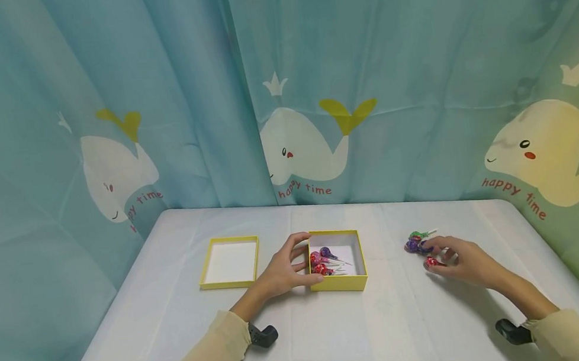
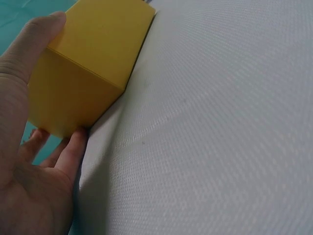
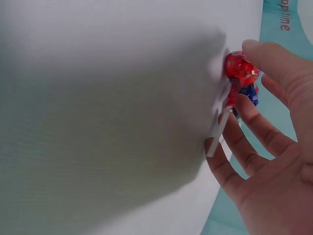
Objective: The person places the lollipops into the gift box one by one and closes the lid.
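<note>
My left hand (image 1: 281, 272) grips the left side of an open yellow box (image 1: 340, 283), thumb at its front and fingers toward the back. Inside the box lie several lollipops (image 1: 325, 260) in red, pink and purple wrappers with white sticks. Over to the right, my right hand (image 1: 462, 262) has its thumb and fingers curled about a red-wrapped lollipop (image 3: 240, 68). Its white stick (image 3: 219, 132) points back toward the palm. Right by the index fingertip is a purple-wrapped lollipop (image 1: 415, 245), with a green-wrapped lollipop (image 1: 418, 235) just behind.
A shallow yellow-edged lid (image 1: 231, 261) with a white inside lies left of the box. All stand on a white-covered table (image 1: 339, 335). A blue-green curtain (image 1: 204, 95) with whale prints hangs behind the table and along its sides.
</note>
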`<state>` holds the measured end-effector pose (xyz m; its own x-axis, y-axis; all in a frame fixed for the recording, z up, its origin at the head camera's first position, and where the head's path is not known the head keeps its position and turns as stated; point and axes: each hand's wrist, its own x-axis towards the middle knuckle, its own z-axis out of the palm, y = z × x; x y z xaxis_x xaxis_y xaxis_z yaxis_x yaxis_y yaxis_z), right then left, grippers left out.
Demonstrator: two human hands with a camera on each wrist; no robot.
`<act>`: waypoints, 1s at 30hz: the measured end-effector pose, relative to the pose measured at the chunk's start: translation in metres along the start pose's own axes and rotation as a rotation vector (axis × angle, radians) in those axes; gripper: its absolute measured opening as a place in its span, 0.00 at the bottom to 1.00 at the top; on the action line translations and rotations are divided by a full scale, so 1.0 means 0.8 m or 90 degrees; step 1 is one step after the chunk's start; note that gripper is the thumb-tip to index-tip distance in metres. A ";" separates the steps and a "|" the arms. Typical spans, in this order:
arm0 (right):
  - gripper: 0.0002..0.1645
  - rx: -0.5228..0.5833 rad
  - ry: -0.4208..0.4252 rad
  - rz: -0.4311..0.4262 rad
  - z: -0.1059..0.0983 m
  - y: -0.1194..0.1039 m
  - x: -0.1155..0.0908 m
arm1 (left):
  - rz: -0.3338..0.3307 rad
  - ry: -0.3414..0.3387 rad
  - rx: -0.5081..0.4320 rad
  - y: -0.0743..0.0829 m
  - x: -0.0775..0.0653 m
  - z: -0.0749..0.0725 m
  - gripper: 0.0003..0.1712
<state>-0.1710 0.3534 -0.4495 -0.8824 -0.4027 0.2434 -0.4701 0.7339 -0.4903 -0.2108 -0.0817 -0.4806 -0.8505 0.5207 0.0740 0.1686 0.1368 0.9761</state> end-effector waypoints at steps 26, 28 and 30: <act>0.17 -0.034 -0.026 0.056 0.010 0.004 -0.005 | 0.004 0.000 -0.007 0.003 -0.002 0.000 0.54; 0.17 -0.034 -0.024 0.054 0.010 0.005 -0.005 | 0.003 -0.001 -0.008 0.003 -0.002 0.000 0.54; 0.17 -0.034 -0.023 0.053 0.010 0.005 -0.005 | 0.003 -0.002 -0.008 0.004 -0.002 0.000 0.54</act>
<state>-0.1693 0.3538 -0.4593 -0.9174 -0.3586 0.1727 -0.3970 0.7931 -0.4620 -0.2089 -0.0820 -0.4778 -0.8484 0.5236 0.0773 0.1660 0.1246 0.9782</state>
